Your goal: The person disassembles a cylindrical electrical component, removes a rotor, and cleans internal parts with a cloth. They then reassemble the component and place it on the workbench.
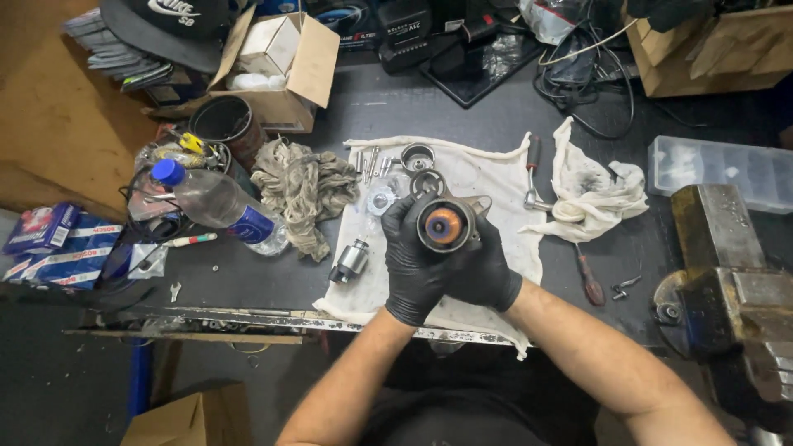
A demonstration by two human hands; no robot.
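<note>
- Gripping a round metal housing (447, 225) with an orange core, the left hand (413, 264) in a black glove wraps its fingers around the part's left side.
- The right hand (483, 268), also gloved in black, cups the same housing from below and to the right, fingers closed on it.
- Both hands hold it above a white cloth (483, 177) spread on the dark tabletop (388, 103).
- Just left of the hands lies a small metal cylinder (350, 260); just beyond them sit rings and bolts (413, 165).
- Right of the hands: a ratchet (533, 173), a stained rag (591, 194), a red-handled screwdriver (588, 277).
- Far left: a plastic bottle (216, 202).
</note>
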